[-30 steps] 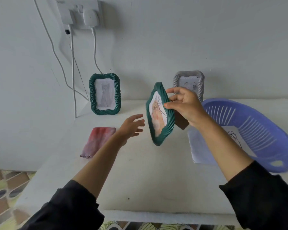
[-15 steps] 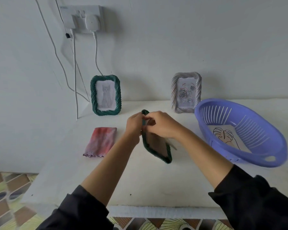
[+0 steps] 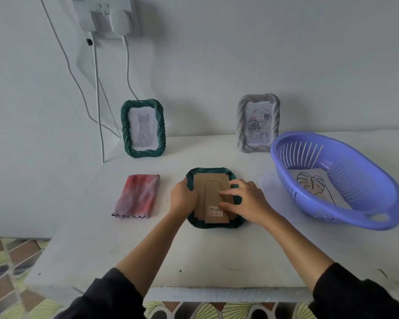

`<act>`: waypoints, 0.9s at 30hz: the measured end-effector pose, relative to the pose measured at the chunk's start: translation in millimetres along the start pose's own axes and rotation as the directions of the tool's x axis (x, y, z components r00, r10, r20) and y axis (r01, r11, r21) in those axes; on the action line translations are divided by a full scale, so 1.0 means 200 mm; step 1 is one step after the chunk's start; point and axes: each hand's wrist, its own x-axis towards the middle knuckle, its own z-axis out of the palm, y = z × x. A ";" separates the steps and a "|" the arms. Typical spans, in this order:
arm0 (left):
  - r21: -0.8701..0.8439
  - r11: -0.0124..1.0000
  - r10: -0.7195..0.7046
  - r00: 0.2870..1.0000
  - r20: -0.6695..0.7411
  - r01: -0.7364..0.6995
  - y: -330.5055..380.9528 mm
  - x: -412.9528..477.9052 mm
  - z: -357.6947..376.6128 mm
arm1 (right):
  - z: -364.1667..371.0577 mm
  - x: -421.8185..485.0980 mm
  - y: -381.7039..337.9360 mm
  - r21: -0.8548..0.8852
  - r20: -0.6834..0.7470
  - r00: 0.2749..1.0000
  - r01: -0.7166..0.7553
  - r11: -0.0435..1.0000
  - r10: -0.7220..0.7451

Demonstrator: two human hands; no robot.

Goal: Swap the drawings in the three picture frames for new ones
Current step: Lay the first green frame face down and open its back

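A green picture frame (image 3: 211, 172) lies face down on the white table, its brown cardboard back (image 3: 211, 192) with a barcode sticker facing up. My left hand (image 3: 182, 199) grips its left edge. My right hand (image 3: 247, 201) rests on its right side, fingers on the cardboard stand. A second green frame (image 3: 143, 128) with a cat drawing stands upright at the back left. At the back right stands a grey frame (image 3: 258, 123) holding a rose drawing. A leaf drawing (image 3: 313, 185) lies inside the purple basket (image 3: 346, 215).
A folded pink-and-purple cloth (image 3: 137, 196) lies left of the face-down frame. White cables (image 3: 97, 88) hang from a wall socket (image 3: 106, 16) down to the table's back left corner. The table's front edge (image 3: 217, 293) is near me, with patterned floor below.
The green frame, held upright in my right hand a second ago, has been turned over and laid face down on the table. My left hand has come onto its left edge.
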 end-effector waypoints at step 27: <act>0.228 0.910 0.297 0.929 0.223 -0.346 -0.02 0.39 -0.07 | -0.04 0.39 0.19 0.186 -0.138 0.984 -0.081 0.979 0.108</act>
